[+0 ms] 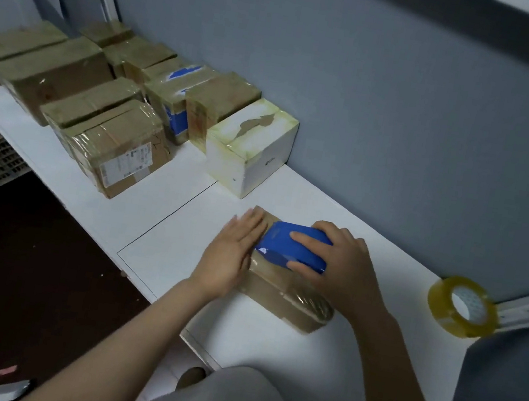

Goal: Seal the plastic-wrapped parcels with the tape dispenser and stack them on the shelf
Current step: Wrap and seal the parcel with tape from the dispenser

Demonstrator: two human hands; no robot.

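A brown plastic-wrapped parcel (pixel 289 299) lies on the white table (pixel 184 218) in front of me. On top of it sits a blue tape dispenser (pixel 287 244). My right hand (pixel 339 264) grips the dispenser from above, fingers curled over its top and thumb at its near side. My left hand (pixel 234 251) lies flat with straight fingers on the parcel's left edge, next to the dispenser. The parcel's far end is hidden under both hands.
Several taped parcels (pixel 116 145) stand in rows at the table's far left, ending in a white box (pixel 250 149) by the grey wall. A loose roll of clear tape (pixel 463 306) stands at the right. A dark grey object (pixel 502 394) fills the lower right.
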